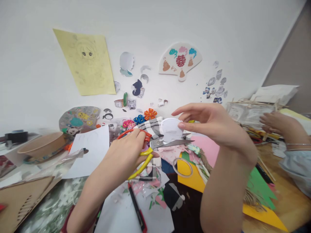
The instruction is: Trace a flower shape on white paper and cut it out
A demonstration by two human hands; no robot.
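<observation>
My left hand (pixel 127 147) is wrapped round scissors (pixel 159 143) with one red-orange and one yellow handle. Their blades point right and stand slightly apart, at the lower edge of a small white paper piece (pixel 171 128). Whether the paper lies between the blades I cannot tell for sure. My right hand (pixel 206 124) pinches that rounded paper piece at its right edge between thumb and fingers. Below the hands are a roll of tape (pixel 182 167), a red-and-black pen (pixel 137 207) and paper scraps (pixel 157 197) on a white sheet (pixel 111 210).
At the right, another person's hand (pixel 274 124) reaches toward a small stick frame (pixel 245 111). Yellow card (pixel 189 176), pink paper (pixel 206 145) and twine (pixel 252 197) lie to the right. A round tan container (pixel 43 147) and cardboard (pixel 26 200) are on the left. Behind rises a wall with cutouts.
</observation>
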